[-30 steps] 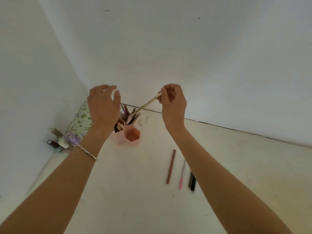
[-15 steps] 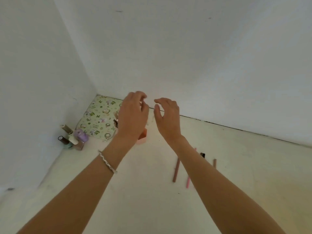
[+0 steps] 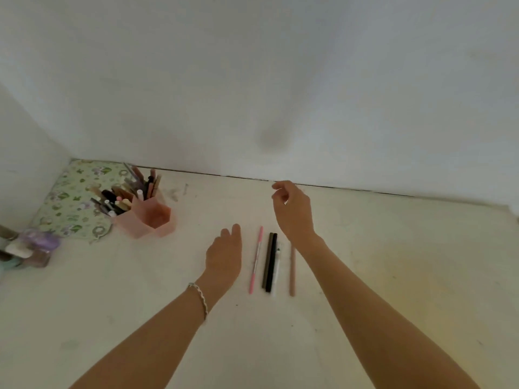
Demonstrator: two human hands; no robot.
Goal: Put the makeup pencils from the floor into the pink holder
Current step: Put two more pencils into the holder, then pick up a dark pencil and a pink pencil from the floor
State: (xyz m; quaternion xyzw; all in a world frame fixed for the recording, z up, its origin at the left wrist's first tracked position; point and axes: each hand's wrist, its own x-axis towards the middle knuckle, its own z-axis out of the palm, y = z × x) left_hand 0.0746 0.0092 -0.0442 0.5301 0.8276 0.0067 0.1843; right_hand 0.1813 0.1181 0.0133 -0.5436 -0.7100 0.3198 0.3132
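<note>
No legible text, label, brand, number or sign appears anywhere in the head view. The slim pink makeup pencil (image 3: 256, 259) and the black makeup pencil (image 3: 271, 262) on the floor show plain barrels with no readable print. The thin white makeup pencil (image 3: 276, 272) beside them carries faint dark marks, too small and blurred to read. The translucent pink hexagonal plastic holder (image 3: 148, 217) bears no visible marking. The green patterned fabric pouch (image 3: 75, 200) shows only small decorative figures, not lettering. The small bottles (image 3: 33, 248) at the left edge are too blurred for any label to be read.
</note>
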